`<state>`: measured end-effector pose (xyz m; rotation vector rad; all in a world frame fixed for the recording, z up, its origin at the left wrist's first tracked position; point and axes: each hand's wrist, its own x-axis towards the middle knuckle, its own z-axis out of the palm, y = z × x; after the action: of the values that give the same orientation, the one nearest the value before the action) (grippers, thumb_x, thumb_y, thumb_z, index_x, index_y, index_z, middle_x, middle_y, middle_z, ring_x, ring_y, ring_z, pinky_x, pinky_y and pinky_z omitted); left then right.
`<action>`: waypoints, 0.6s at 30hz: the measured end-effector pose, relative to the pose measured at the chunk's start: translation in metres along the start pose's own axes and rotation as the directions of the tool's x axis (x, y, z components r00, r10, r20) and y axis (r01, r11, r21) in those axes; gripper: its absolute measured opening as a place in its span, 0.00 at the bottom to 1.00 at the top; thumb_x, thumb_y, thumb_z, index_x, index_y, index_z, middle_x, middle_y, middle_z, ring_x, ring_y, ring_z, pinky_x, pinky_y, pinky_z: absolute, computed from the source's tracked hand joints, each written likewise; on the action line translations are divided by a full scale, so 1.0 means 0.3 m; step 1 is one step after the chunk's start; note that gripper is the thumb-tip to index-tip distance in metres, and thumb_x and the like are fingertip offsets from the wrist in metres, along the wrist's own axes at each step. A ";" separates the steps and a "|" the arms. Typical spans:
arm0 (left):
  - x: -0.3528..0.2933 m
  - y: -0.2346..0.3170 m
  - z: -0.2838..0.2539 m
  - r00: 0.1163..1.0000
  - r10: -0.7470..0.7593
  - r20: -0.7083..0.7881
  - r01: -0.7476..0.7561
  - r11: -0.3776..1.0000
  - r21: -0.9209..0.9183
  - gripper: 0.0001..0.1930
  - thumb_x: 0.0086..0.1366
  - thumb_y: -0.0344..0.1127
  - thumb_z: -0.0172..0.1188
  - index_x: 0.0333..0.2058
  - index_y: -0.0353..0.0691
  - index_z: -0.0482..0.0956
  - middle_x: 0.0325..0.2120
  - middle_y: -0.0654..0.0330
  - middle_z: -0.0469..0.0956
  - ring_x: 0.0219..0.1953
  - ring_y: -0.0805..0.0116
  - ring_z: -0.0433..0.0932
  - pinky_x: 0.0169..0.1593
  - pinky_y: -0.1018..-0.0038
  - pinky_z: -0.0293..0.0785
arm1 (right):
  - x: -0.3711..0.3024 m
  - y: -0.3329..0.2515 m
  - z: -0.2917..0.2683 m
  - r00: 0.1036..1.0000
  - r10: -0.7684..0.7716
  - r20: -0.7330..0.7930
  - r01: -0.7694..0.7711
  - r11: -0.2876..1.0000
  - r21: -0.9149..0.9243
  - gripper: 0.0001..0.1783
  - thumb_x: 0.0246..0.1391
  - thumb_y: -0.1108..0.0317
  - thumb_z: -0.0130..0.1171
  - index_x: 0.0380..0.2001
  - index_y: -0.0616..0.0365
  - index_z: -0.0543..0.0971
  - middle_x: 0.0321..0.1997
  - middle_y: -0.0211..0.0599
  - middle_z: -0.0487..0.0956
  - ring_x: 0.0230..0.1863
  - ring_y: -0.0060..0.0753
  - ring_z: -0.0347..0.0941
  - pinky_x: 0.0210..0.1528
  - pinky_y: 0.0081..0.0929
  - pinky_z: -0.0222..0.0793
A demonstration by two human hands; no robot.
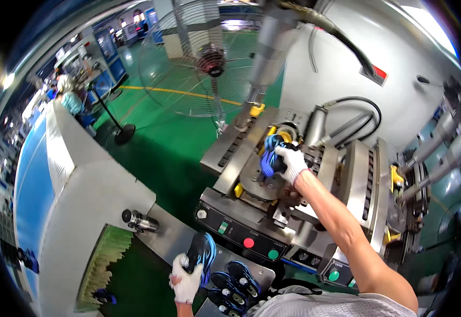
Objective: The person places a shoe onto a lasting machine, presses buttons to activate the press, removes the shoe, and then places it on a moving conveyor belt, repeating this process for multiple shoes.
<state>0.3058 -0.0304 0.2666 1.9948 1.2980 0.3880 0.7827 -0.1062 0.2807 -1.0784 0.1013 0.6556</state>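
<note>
So, L hand [186, 280] w/ blk-blue shoe [199, 252]

Right grip [292, 162] forward, left grip [185, 281] low

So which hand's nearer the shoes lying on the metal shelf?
Left. The left hand is just left of those shoes, holding another shoe; the right hand is farther forward, holding a blue-and-black shoe at the machine.

Black-blue shoes [229, 288] on metal table [173, 236]
</note>
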 end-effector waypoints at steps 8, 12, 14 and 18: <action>-0.469 -0.465 0.079 0.841 -0.480 -0.251 0.532 0.820 0.213 0.33 0.59 0.48 0.72 0.58 0.40 0.73 0.47 0.49 0.81 0.47 0.45 0.81 0.54 0.58 0.76 | 0.689 0.202 -0.213 0.988 -0.061 0.139 0.004 -0.903 -0.430 0.16 0.59 0.70 0.54 0.47 0.52 0.86 0.53 0.40 0.84 0.54 0.44 0.81 0.50 0.41 0.76; -0.777 -0.787 0.328 0.728 -0.587 -0.354 0.609 0.791 -0.060 0.37 0.53 0.41 0.73 0.61 0.37 0.70 0.57 0.48 0.75 0.59 0.49 0.75 0.64 0.61 0.69 | 0.688 0.282 -0.129 0.969 -0.010 0.246 0.124 -0.842 -0.525 0.18 0.63 0.58 0.50 0.48 0.50 0.83 0.47 0.35 0.83 0.49 0.36 0.79 0.44 0.44 0.74; -0.735 -0.716 0.429 0.641 -0.712 -0.286 0.723 0.685 -0.087 0.42 0.55 0.51 0.72 0.65 0.37 0.67 0.62 0.48 0.72 0.63 0.49 0.72 0.65 0.59 0.68 | 0.790 0.141 -0.319 0.989 -0.133 0.070 0.007 -0.424 -0.906 0.13 0.61 0.56 0.54 0.42 0.48 0.81 0.38 0.34 0.79 0.38 0.36 0.75 0.37 0.43 0.71; -0.684 -0.776 0.468 0.496 -0.858 -0.132 0.864 0.503 -0.024 0.42 0.56 0.56 0.69 0.66 0.47 0.63 0.53 0.52 0.80 0.54 0.51 0.80 0.60 0.59 0.71 | 0.810 0.053 -0.339 0.989 -0.080 -0.126 -0.062 0.549 -0.834 0.10 0.59 0.58 0.60 0.39 0.49 0.78 0.31 0.32 0.77 0.29 0.33 0.72 0.31 0.38 0.70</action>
<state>0.1407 -0.2123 0.0308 1.0866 2.2067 -0.0266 0.9940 -0.0784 0.1252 -2.0817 -0.1137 0.6124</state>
